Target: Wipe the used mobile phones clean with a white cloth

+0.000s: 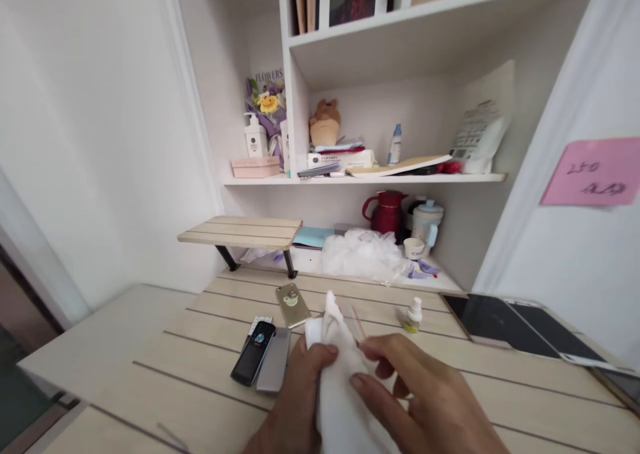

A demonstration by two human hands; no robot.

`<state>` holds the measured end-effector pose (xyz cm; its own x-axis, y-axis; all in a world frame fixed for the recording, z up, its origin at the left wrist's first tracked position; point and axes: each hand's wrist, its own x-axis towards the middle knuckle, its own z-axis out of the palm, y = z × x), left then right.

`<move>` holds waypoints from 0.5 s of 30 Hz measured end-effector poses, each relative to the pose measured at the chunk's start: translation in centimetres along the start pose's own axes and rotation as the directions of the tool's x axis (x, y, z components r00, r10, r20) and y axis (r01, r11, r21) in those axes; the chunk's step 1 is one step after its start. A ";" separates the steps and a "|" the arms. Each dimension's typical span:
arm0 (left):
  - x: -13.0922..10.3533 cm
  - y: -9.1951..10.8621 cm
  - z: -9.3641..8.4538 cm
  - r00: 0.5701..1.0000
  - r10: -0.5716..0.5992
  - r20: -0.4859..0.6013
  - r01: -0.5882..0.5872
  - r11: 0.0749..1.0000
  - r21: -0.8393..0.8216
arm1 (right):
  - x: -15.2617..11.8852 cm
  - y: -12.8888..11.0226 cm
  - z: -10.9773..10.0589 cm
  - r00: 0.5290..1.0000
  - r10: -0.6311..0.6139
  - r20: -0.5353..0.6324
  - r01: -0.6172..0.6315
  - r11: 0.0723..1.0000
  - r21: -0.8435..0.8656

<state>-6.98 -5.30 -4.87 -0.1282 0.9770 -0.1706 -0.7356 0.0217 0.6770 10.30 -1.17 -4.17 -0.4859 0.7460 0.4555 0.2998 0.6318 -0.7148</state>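
My left hand is closed round a soft white cloth or tissue, its thumb pressed along the near side. A small white edge shows beside the cloth just above that thumb; what it belongs to is hidden. From the other side, my right hand pinches the cloth between thumb and bent fingers. Left of my hands lie a dark phone and a grey slab-like device, side by side. Beyond them a gold phone with a round sticker lies flat.
A small spray bottle stands on the slatted wooden table. Dark flat panels lie at the right. A low wooden stand, crumpled white plastic, a red jug and loaded shelves are behind.
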 end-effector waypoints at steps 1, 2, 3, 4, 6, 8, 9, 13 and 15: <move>-0.2 0.0 0.2 0.997 0.081 0.011 -0.082 0.995 0.061 | 0.9 -0.2 0.2 1.000 -0.008 -0.015 0.007 0.999 -0.049; -0.3 -0.2 0.4 0.992 0.124 0.035 -0.127 0.985 0.118 | 1.5 -0.3 0.5 1.000 0.009 0.010 -0.008 0.998 -0.066; -0.3 -0.4 0.4 0.989 0.138 0.056 -0.146 0.975 0.167 | 1.9 -0.2 0.8 0.999 0.042 0.026 -0.041 0.997 -0.065; -0.1 -0.7 0.3 0.988 0.129 0.084 -0.144 0.968 0.205 | 2.2 0.0 1.1 0.996 0.076 0.043 -0.074 0.996 -0.045; 0.4 -1.3 -0.1 0.985 0.130 0.111 -0.152 0.965 0.216 | 2.3 0.3 1.5 0.990 0.128 0.065 -0.131 0.991 0.036; 1.0 -1.8 -0.6 0.982 0.132 0.133 -0.160 0.961 0.227 | 2.4 0.4 1.3 0.981 0.170 0.097 -0.186 0.964 0.192; 1.1 -1.9 -0.8 0.980 0.140 0.140 -0.170 0.958 0.231 | 2.5 0.4 1.1 0.974 0.193 0.118 -0.220 0.932 0.289; 0.9 -1.9 -0.7 0.979 0.183 0.094 -0.198 0.961 0.193 | 2.8 -0.1 -0.1 0.961 0.263 0.086 -0.266 0.794 0.547; 0.6 -1.6 -0.3 0.990 0.143 -0.002 -0.142 0.983 0.115 | 2.8 -0.3 -0.6 0.960 0.280 0.021 -0.241 0.781 0.577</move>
<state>-6.11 -4.87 -6.29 -0.2334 0.9696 -0.0735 -0.6286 -0.0928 0.7722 9.32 0.85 -2.38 -0.3994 0.8885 0.2257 -0.1227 0.1921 -0.9737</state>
